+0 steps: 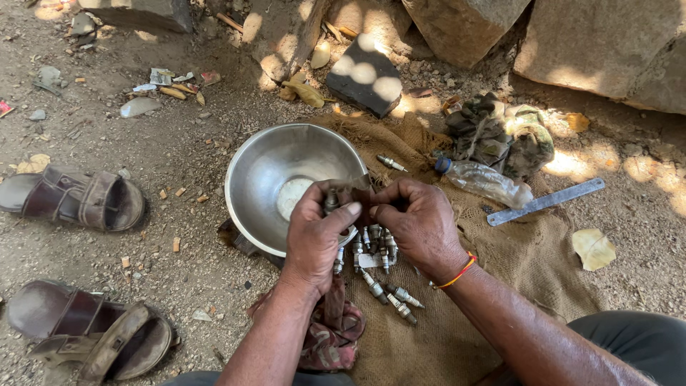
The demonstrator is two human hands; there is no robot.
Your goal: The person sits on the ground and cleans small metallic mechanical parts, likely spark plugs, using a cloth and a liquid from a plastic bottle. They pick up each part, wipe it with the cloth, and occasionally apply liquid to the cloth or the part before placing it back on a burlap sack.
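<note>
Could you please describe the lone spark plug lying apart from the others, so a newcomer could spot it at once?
Start at the big steel bowl on the ground. Just past its right rim, on the burlap sack, lies one spark plug. Unlike the cluster of plugs below the hands, it lies alone, left of the plastic bottle.

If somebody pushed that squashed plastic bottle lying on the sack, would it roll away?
Probably not far. The plastic bottle looks crumpled and dented, so it would likely wobble and stop. The rough sack under it would probably slow it too.
</note>
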